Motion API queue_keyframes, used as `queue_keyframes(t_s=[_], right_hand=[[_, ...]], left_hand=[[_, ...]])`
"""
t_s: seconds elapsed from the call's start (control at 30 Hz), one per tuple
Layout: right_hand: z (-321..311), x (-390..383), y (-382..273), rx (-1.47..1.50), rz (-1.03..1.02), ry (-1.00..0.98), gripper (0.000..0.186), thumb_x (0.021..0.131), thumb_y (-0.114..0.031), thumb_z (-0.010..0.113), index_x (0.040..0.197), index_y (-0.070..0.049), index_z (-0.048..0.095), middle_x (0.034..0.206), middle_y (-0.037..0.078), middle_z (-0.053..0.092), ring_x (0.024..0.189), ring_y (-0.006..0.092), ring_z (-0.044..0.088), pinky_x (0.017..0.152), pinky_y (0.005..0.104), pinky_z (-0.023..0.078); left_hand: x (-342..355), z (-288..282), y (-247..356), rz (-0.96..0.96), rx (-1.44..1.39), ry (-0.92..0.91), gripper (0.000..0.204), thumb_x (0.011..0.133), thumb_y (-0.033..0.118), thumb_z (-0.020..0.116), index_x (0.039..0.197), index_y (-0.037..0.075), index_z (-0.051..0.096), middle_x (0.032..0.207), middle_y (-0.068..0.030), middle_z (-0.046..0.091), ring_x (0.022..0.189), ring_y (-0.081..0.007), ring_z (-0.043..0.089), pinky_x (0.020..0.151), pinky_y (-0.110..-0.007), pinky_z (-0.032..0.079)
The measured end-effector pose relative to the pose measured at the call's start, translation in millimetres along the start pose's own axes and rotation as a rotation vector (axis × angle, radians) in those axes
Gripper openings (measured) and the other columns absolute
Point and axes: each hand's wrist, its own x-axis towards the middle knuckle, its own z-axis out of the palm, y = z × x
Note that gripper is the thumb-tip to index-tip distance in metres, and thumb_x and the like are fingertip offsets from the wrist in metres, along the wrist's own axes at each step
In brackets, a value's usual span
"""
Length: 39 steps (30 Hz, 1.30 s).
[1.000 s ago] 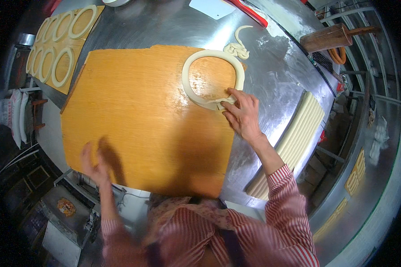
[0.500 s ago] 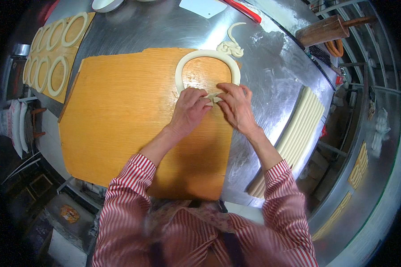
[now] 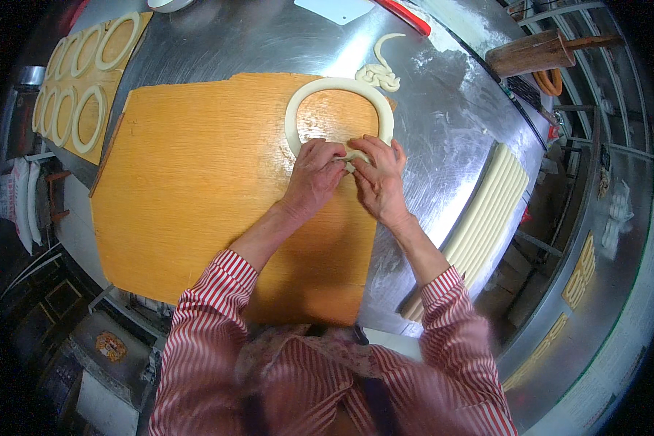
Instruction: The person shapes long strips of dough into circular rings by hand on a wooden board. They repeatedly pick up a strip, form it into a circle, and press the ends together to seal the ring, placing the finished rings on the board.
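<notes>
A thick pale dough ring (image 3: 293, 116) lies near the far right corner of the wooden board (image 3: 196, 182), with its two ends meeting at the near side. My left hand (image 3: 315, 173) pinches one end of the dough. Close against it, the fingers of my right hand (image 3: 380, 174) are closed on the other end. Between my fingertips the dough looks flattened where the ends come together; the fingers partly hide this join. Just beyond the ring, a small twisted heap of dough scraps (image 3: 377, 77) rests on the metal table.
A row of long dough strips (image 3: 487, 211) lies on the metal table (image 3: 421, 218) at right. Several dough rings (image 3: 89, 120) sit on another board at far left. A red-handled tool (image 3: 403, 16), a white scraper (image 3: 332, 9) and a wooden rolling pin (image 3: 530, 54) are at the back.
My hands have drawn closer together, the right one shifting slightly left. The dough ends between the fingertips, a little apart before, now meet.
</notes>
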Motion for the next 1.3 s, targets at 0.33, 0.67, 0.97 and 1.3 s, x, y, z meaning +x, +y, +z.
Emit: queue_keyframes(t_s=[0.33, 0.67, 0.97, 1.3], right_hand=[[-2, 0, -18, 0.015, 0.107, 0.005, 0.035, 0.07, -0.007, 0.08, 0.104, -0.008, 0.071, 0.134, 0.007, 0.057, 0.133, 0.0284, 0.047, 0.117, 0.0567, 0.018], [16, -10, -9, -0.033, -0.032, 0.128, 0.024, 0.07, -0.008, 0.081, 0.094, -0.011, 0.074, 0.134, 0.007, 0.058, 0.132, 0.029, 0.049, 0.115, 0.0563, 0.022], [1, -45, -14, -0.278, 0.043, -0.034, 0.038, 0.085, -0.018, 0.073, 0.124, -0.018, 0.069, 0.144, 0.012, 0.052, 0.135, 0.0336, 0.045, 0.114, 0.0585, 0.024], [-24, 33, 25, -0.037, 0.564, 0.243, 0.042, 0.084, -0.028, 0.074, 0.115, 0.001, 0.069, 0.11, 0.021, 0.065, 0.097, 0.037, 0.065, 0.085, 0.0436, 0.051]], left_hand=[[-13, -14, 4, -0.143, -0.042, -0.064, 0.039, 0.076, -0.004, 0.07, 0.114, 0.004, 0.062, 0.117, -0.0097, 0.063, 0.116, -0.0269, 0.059, 0.114, -0.049, 0.035], [17, -8, 1, -0.325, -0.388, -0.201, 0.067, 0.076, -0.019, 0.049, 0.141, -0.003, 0.045, 0.123, -0.0218, 0.066, 0.119, -0.0328, 0.063, 0.1, -0.039, 0.052], [19, 4, 5, -0.273, -0.156, -0.258, 0.053, 0.082, -0.005, 0.063, 0.134, -0.004, 0.053, 0.116, -0.0198, 0.069, 0.108, -0.0333, 0.065, 0.094, -0.041, 0.052], [-32, -2, 32, 0.208, 0.144, -0.245, 0.051, 0.093, 0.009, 0.058, 0.14, -0.006, 0.046, 0.144, -0.0223, 0.049, 0.136, -0.0361, 0.046, 0.118, -0.052, 0.031]])
